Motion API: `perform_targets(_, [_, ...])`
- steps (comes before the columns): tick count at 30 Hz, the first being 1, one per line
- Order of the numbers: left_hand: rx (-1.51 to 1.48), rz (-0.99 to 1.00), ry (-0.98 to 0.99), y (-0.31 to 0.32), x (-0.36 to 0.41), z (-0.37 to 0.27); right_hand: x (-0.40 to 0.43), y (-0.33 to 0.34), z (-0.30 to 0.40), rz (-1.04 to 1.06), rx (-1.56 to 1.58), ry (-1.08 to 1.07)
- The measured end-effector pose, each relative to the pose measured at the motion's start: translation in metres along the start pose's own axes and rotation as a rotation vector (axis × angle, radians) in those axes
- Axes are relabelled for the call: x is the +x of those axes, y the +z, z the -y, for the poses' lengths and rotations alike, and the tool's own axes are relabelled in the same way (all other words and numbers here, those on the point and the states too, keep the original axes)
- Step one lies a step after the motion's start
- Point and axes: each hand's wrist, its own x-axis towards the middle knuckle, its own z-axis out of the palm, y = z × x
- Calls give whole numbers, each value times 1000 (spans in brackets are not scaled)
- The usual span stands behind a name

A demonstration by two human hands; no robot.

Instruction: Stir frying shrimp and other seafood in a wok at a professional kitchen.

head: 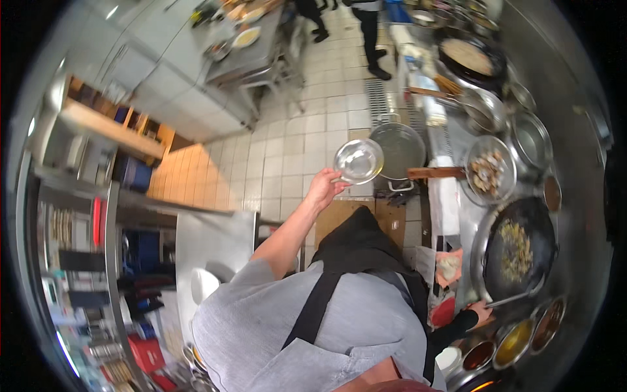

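Observation:
My left hand grips the rim of a shiny round bowl, held out above the tiled floor beside a large pot. The bowl looks empty apart from a yellowish tint near its edge. At the stove on the right, my right hand is closed around the handle of a long metal utensil, probably a ladle. Its far end reaches the near side of a dark wok. Chopped, yellowish-green pieces of food lie in that wok.
Beyond the wok stands a bowl-shaped strainer of food pieces with a wooden handle. Sauce containers line the near right. A steel counter is at left. Farther off, a person's legs stand near the stove line.

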Motion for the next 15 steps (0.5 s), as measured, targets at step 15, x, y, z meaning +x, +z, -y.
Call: perform_targets(15, [-642,-1070,536,-398,-293,44,11,51,29,98,68,43])
